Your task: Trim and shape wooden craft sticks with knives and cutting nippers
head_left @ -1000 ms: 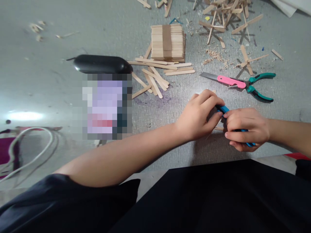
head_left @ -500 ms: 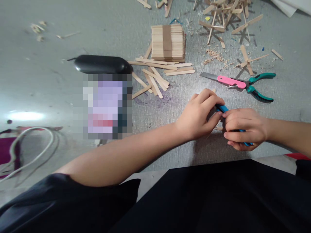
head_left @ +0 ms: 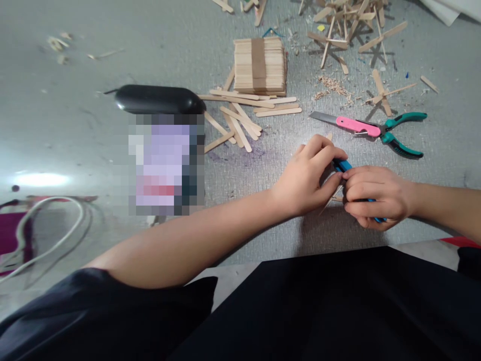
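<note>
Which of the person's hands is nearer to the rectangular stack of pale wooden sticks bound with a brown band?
Left. The left hand is below and right of the stack in the picture; the right hand lies farther right and slightly lower.

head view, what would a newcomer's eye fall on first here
Probably the blue tool right of center, gripped by the right hand, with the left hand at its upper end. Above them, the pink-handled knife and green-handled pliers overlap. The banded block of wooden sticks stands out near the top middle.
</note>
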`<state>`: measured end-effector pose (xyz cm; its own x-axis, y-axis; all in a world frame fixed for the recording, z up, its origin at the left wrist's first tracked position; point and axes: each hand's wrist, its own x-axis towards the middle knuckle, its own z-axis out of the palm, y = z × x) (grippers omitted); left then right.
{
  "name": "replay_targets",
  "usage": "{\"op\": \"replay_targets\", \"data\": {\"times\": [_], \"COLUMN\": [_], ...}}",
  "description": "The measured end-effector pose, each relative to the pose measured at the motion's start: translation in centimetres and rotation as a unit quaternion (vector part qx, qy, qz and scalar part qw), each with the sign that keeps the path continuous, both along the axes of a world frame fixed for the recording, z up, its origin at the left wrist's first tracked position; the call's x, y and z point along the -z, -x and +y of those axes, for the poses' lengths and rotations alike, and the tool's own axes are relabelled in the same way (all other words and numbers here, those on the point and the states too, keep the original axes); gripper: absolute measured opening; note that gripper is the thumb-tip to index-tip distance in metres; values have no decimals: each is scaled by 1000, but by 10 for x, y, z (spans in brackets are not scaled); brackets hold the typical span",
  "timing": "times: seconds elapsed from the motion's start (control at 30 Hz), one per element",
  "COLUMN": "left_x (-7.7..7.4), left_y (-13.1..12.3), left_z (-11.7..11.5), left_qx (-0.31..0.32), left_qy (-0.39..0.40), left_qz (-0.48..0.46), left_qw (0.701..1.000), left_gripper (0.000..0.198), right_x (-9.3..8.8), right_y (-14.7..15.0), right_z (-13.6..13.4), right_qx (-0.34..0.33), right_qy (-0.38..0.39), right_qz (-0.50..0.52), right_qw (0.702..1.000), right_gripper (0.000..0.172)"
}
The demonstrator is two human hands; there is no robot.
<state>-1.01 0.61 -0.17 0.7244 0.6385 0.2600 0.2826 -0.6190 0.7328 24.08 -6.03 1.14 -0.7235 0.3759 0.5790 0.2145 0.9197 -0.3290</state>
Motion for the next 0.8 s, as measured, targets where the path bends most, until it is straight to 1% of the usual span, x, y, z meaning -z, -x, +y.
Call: {"op": "replay_targets", "data": {"times": [0.23,0.47,0.8], "left_x": [1,1,1], "left_y": [0,0,0], "left_z": [1,1,1], "left_qx": [2,2,0], "left_qy": [-5,-3,-4], "left_qz": [-1,-2,-5], "left_qw": [1000,1000,1000], "left_gripper": [27,27,26], "right_x": [0,1,1], "right_y": [0,0,1], "right_z": [-1,-1,-1], "right_qx": [16,7,14], "right_qy": [2,4,-1], "right_qz": [-3,2,-6], "right_qw": [1000,1000,1000], "right_gripper": [11,11,11]}}
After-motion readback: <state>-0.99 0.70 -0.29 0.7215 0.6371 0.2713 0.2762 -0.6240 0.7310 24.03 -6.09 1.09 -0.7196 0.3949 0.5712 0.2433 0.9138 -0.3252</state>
